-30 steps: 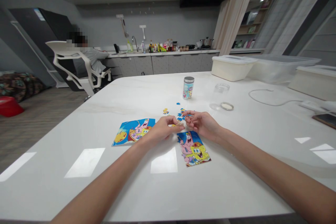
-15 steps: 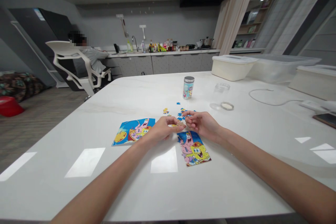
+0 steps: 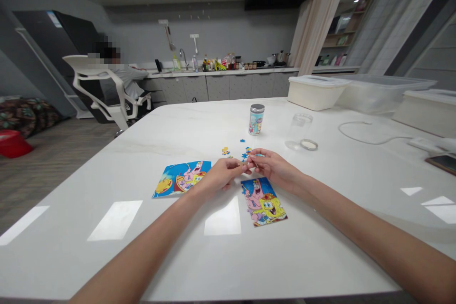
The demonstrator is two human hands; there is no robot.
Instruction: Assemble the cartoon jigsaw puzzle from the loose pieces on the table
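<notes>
"Running which way is the long axis of the part-assembled puzzle [image 3: 264,202]?"

"Away from the person, slanting slightly leftward toward the far end, where the pink figure's head lies. It rests flat on the white table [image 3: 199,266], just on the near side of the hands."

"What differs from half a second earlier?"

"The right hand [image 3: 274,166], its fingertips then apart from the left hand [image 3: 226,173], now meets it at the fingertips; the puzzle remains in place."

"What is grasped?"

"Left thumb and fingers pinch a small tan piece [image 3: 242,163], largely hidden; whether the right fingertips also grip it cannot be told."

"And the puzzle's look?"

"Blue at the far end, a pink figure beside a yellow, square one; left edge irregular. Loose pieces [image 3: 225,151] lie beyond; the picture sheet [image 3: 185,178] lies crosswise at left."
</notes>
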